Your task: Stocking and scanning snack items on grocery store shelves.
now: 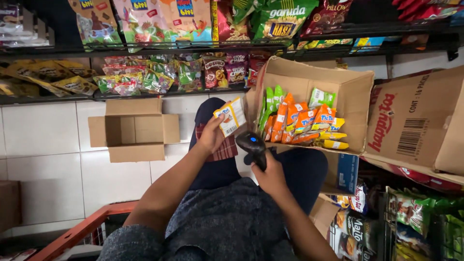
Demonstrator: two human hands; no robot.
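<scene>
Empty open cardboard box (135, 129) on the tiled floor (43, 145) at left; left hand (211, 136) grip pinches a small snack packet (230, 116), barcode side up, over the knee. Right hand (270, 176) grip wraps a black handheld scanner (252, 146), handle mostly hidden in the fist. Just right, a tilted carton (348, 92) holds orange and green packets (299, 121), lower ones half buried.

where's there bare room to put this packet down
Free: the white tiled floor around the empty open cardboard box, and inside that box. Crowded: the open carton of orange and green snack packets beside the left hand, the black shelves above, the right hand gripping the black scanner.
</scene>
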